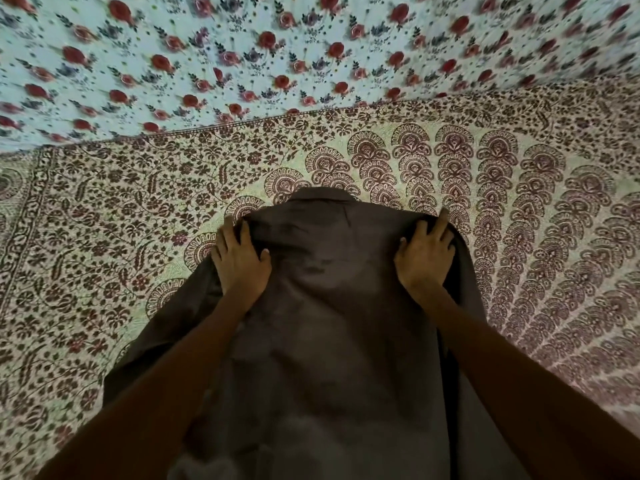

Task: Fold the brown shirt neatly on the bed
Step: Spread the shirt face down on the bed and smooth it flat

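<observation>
One sleeve (166, 327): spread on the bed (86, 237), left of the collar (325, 195) and nearer the person. It is not yet folded in, so it could drag and crumple if the body is moved first.
Left hand (240, 263): just left of the collar, fingers spread wide and flat on the shoulder, holding nothing. Pressing without a pinch, it may slide and leave a crooked crease.
Brown shirt (332, 323): lies on the bed, seemingly back-up, with the collar farthest from the person. A fold could lock in the faint wrinkles below the collar.
Right hand (424, 258): just right of the collar, likewise flat and spread, gripping nothing. Pulling unevenly against the other hand would skew the shoulders.
Right edge (465, 282): right of the collar, this side seems already tucked. Whether cloth lies flat beneath cannot be told, and a hidden bunch would make a lump.
</observation>
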